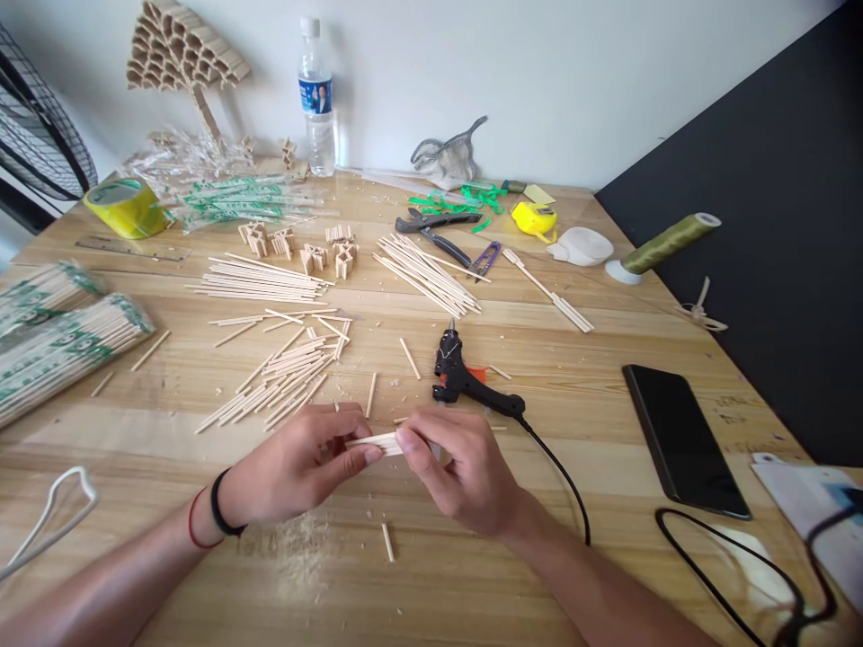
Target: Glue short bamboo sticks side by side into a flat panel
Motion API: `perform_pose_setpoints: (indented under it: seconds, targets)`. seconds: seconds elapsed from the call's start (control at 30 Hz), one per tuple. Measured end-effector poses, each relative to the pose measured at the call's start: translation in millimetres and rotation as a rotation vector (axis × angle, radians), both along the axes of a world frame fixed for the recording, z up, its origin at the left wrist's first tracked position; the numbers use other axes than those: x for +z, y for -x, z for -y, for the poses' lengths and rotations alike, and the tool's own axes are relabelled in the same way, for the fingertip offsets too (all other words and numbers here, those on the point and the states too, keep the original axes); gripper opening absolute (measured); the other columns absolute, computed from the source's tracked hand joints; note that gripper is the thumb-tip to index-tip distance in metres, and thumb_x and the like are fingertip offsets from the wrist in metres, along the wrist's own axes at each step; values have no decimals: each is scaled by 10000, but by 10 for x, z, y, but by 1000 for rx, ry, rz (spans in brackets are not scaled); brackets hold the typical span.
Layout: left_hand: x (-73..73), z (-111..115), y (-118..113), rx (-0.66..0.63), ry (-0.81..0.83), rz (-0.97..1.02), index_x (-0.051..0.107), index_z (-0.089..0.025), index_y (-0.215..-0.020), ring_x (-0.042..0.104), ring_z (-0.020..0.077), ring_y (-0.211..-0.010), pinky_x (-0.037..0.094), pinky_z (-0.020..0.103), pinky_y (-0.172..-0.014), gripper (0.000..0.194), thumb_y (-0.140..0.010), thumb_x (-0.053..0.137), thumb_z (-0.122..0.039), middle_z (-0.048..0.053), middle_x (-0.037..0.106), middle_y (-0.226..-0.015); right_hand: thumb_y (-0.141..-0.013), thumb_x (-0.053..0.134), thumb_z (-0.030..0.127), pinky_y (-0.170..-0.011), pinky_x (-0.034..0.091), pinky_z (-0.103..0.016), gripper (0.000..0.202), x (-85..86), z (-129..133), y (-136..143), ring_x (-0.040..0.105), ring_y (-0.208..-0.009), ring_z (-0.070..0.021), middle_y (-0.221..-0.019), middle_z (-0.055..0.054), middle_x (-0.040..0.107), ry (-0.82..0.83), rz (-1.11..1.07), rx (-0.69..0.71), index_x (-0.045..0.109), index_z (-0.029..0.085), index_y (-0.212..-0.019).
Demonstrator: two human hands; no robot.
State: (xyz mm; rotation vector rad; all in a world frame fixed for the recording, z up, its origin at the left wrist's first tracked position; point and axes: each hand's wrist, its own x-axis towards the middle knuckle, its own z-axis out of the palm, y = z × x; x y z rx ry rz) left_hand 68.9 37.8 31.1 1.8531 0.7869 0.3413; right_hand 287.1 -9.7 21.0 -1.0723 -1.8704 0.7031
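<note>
While left hand (289, 463) and right hand (475, 463) pinch wooden sticks (378, 443), each grip clamped, glue gun (465, 377) beyond

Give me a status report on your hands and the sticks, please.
Left hand and right hand both pinching a few wooden sticks. Glue gun lying just beyond right hand, unheld.

Left fingers (351, 462), right fingers (419, 453) curled

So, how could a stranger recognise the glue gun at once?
On the wooden table, find the right hand. Just beyond it lies the glue gun: black, with an orange trigger and a black cable, unlike the pale sticks nearby.
</note>
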Motion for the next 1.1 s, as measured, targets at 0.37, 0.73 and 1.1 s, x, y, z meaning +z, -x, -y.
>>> perform_pose_setpoints:
  seconds: [0.37,0.73,1.1]
  targets:
    - [12,4,-1,20,-17,-14,646,-163,-842,457,106,-630,361,221,-587,343,-1047,555,-421,-34,549,-709,-1038,463,194,-549,339,-285,393,-8,5,-5,435,-528,-123,-574,37,465,21,27,-30,407,239,-652]
    - [17,-4,-6,13,-4,-4,660,-157,-849,447,103,-619,357,216,-564,334,-1047,558,-407,-28,561,-712,-1087,410,243,-555,356,-292,438,-25,17,-16,457,-528,-130,-574,24,502,34,11,-11,444,234,-650]
    - [3,-4,-1,-5,-3,-7,670,-162,-875,469,107,-645,364,225,-594,321,-1053,552,-402,-21,569,-750,-1088,411,231,-562,350,-296,432,-34,19,-21,453,-530,-130,-579,25,492,30,20,5,440,234,-656]
